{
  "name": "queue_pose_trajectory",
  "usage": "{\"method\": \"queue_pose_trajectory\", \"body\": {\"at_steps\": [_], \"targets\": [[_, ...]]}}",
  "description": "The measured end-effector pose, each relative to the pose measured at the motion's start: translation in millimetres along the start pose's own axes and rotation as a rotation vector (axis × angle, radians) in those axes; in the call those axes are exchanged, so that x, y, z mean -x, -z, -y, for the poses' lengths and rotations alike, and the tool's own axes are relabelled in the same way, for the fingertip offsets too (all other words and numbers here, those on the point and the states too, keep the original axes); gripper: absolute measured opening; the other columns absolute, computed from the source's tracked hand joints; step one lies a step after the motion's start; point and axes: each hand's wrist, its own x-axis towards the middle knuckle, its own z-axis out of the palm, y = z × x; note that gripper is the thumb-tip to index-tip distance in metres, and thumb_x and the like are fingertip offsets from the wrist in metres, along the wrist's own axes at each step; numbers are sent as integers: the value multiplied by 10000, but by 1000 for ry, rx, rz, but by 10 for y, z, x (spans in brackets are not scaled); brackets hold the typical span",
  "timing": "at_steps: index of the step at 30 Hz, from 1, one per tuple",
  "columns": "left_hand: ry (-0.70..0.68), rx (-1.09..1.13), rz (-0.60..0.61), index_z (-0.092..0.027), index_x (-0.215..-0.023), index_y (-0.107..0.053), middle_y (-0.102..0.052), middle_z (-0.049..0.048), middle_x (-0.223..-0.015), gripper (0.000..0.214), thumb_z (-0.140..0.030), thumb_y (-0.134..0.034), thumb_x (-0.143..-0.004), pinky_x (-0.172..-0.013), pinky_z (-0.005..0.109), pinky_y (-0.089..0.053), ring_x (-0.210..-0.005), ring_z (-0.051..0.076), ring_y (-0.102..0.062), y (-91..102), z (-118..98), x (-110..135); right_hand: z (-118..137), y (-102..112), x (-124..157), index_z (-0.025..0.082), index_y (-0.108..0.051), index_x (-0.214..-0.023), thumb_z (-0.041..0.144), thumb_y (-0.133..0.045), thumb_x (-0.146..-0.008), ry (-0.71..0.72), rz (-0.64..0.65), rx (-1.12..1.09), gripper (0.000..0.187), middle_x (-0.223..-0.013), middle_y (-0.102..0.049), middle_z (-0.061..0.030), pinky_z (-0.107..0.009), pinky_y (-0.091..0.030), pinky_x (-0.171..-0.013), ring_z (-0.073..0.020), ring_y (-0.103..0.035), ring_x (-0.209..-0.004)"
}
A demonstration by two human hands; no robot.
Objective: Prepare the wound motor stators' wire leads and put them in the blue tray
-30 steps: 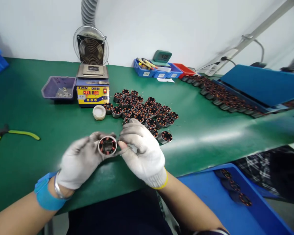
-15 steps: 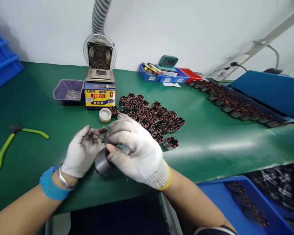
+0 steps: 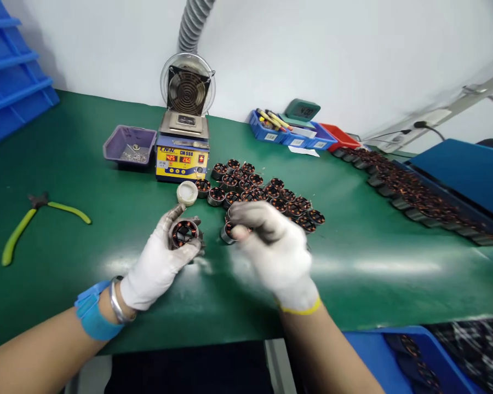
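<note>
In my gloved left hand (image 3: 158, 260) is a motor stator (image 3: 184, 234), a short metal ring with copper windings inside, held above the green table with its open face toward me. The fingers and thumb wrap round its sides. My gloved right hand (image 3: 273, 241), blurred by motion, is over the near edge of a group of similar stators (image 3: 232, 198). Its bare thumb tip overlaps one stator (image 3: 227, 234) at the front. Whether the fingers grip anything there is unclear. A small white round pot (image 3: 187, 193) stands just beyond my left hand.
Behind the stators stands a yellow-fronted soldering unit (image 3: 182, 163), beside a purple tray (image 3: 128, 137) of small metal bits. Green-handled cutters (image 3: 22, 235) lie left. Small blue bins (image 3: 267, 131) stand at the back. A long row of stators (image 3: 398, 186) runs along the right.
My hands have parted: the right has moved right to the group of stators. The left has turned a stator face up and grips it alone. The view has shifted slightly.
</note>
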Motion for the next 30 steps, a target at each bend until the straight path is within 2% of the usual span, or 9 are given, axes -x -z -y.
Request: {"method": "queue_pose_trajectory", "body": {"at_steps": [2, 5, 9, 12, 15, 18, 22, 26, 30], "targets": [[-85, -53, 13, -180, -1511, -285, -635, 138, -1301, 932, -330, -780, -736, -933, 386, -576, -1073, 244, -674, -1, 72, 13, 2, -116, 108, 187, -631, -1148, 225, -691, -798, 121, 175, 226, 358, -1185, -681, -113, -452, -538, -990, -264, -638, -1127], [-264, -170, 70, -225, -1563, -207, -576, 138, -1408, 950, -275, -746, -783, -1071, 392, -502, -1271, 254, -588, 25, 182, 28, -47, -305, 241, 148, -556, -1270, 170, -600, -802, 261, 224, 347, 470, -1244, -655, -140, -475, -502, -1042, -278, -597, -1197], [-595, -502, 104, -242, -1379, -528, -522, 137, -1460, 625, -267, -755, -797, -1120, 404, -448, -1352, 274, -517, 108, 159, -19, -109, -298, 251, 154, -540, -1254, 154, -565, -827, 371, 219, 410, 427, -1208, -660, -140, -437, -539, -990, -273, -610, -1160], [-736, -730, 8, -180, -1027, -687, -662, 125, -1196, 197, -200, -671, -831, -957, 357, -526, -1105, 233, -647, 180, -32, -56, -100, -157, 194, 148, -543, -1257, 177, -599, -846, 376, 275, 485, 415, -1193, -658, -151, -454, -549, -974, -287, -619, -1131], [-573, -779, 225, -183, -655, -570, -625, 9, -712, 170, -101, -570, -804, -627, 247, -486, -642, 125, -580, 268, -259, -35, -87, -38, 143, 145, -554, -1243, 198, -612, -853, 371, 257, 540, 398, -1168, -660, -159, -477, -551, -965, -299, -623, -1111], [-395, -594, 434, -200, -552, -400, -505, -24, -580, 276, -109, -538, -774, -510, 233, -394, -529, 105, -457, 351, -359, -9, -81, 2, 115, 144, -550, -1244, 195, -611, -843, 403, 189, 547, 408, -1150, -660, -160, -480, -552, -965, -297, -619, -1102], [-376, -578, 75, -208, -773, -576, -578, -3, -733, 105, -268, -657, -745, -563, 259, -433, -644, 150, -520, 316, -249, -37, -48, -39, 104, 156, -562, -1232, 186, -600, -839, 428, 203, 519, 396, -1104, -671, -143, -486, -546, -975, -286, -629, -1068], [-104, -502, 269, -192, -704, -579, -541, -24, -625, 168, -305, -636, -816, -507, 237, -429, -546, 122, -485, 160, -152, -4, -17, -48, 103, 173, -565, -1221, 188, -607, -848, 443, 186, 512, 376, -1084, -672, -130, -479, -556, -959, -274, -640, -1043], [-371, -38, -111, -204, -736, -603, -599, -12, -703, 180, -293, -611, -892, -493, 231, -473, -568, 126, -568, 135, -143, 40, -24, -8, 97, 175, -559, -1197, 184, -648, -813, 429, 121, 507, 394, -1065, -664, -125, -482, -566, -928, -273, -639, -1021]]}}
